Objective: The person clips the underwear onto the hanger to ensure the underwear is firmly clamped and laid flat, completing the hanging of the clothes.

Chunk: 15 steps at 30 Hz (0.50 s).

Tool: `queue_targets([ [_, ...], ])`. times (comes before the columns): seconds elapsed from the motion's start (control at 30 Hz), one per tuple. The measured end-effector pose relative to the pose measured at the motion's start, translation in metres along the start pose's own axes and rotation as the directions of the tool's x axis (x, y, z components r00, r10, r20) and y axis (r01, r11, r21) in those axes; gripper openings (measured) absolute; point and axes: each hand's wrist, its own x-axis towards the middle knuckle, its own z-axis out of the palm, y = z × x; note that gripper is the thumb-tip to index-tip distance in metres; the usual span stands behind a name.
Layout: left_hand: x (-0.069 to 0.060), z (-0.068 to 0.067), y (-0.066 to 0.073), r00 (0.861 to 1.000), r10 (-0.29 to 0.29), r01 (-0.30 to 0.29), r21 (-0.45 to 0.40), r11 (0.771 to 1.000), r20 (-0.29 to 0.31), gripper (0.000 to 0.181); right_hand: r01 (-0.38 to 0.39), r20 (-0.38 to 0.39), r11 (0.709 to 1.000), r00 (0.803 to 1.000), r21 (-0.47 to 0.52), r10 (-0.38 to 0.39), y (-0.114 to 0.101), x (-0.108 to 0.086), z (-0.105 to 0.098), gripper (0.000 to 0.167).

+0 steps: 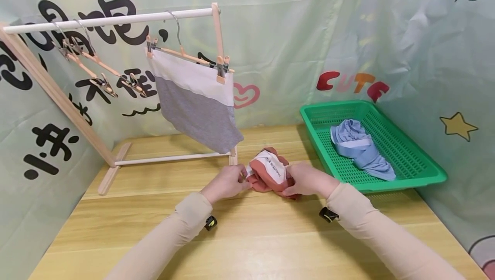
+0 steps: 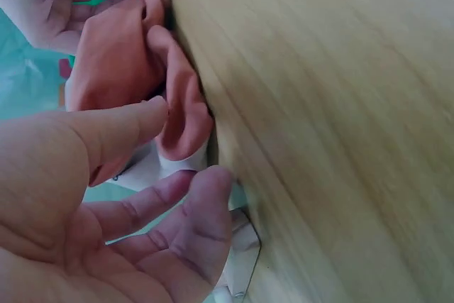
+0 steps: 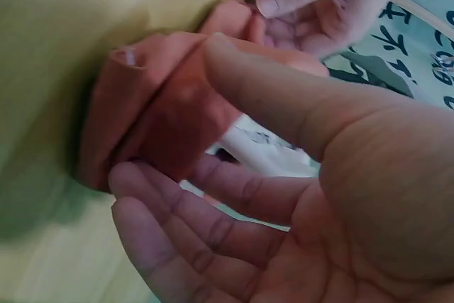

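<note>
A crumpled rust-red garment (image 1: 272,170) with a white panel of dark lettering lies on the wooden table. My left hand (image 1: 228,181) holds its left edge loosely; in the left wrist view the thumb lies against a red fold, with curled fingers by the white part. On the opposite side, my right hand (image 1: 309,180) has its edge between thumb and fingers, as the right wrist view also shows the red cloth (image 3: 167,104) there. Part of the garment's underside is hidden. Behind it, a white-and-grey cloth piece (image 1: 195,99) hangs from a clip hanger (image 1: 189,56).
The hanger's rack (image 1: 116,20) has a white rail and wooden legs, standing at the left. Other clip hangers (image 1: 96,67) hang near its left end. A green basket (image 1: 414,151) at the right contains a blue garment (image 1: 359,149). Printed curtains (image 1: 278,48) enclose the table.
</note>
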Motion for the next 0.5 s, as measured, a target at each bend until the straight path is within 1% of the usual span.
queue_targets([
  [0.13,0.005,0.005,0.0,0.999,0.021,-0.019,0.055,0.998,-0.028,0.018,0.039,-0.011,0.999,0.999,-0.013,-0.039,0.002,0.001,0.008,0.028],
  [0.23,0.007,0.01,-0.001,0.998,0.044,-0.04,0.09,0.995,-0.042,0.02,0.051,-0.018,0.999,0.999,-0.018,-0.051,0.004,0.003,0.012,0.026],
  [0.33,0.008,0.012,-0.002,0.997,0.054,-0.048,0.113,0.992,-0.051,0.023,0.049,-0.031,0.999,0.998,-0.02,-0.05,0.007,0.007,0.014,0.026],
  [0.4,0.007,0.012,-0.003,0.996,0.065,-0.058,0.12,0.991,-0.059,0.024,0.048,-0.037,0.999,0.998,-0.025,-0.049,0.009,0.009,0.014,0.026],
  [0.5,0.002,0.007,-0.005,0.996,0.058,-0.051,0.115,0.992,-0.062,0.026,0.06,-0.05,0.997,0.997,-0.05,-0.063,0.011,0.011,0.011,0.025],
])
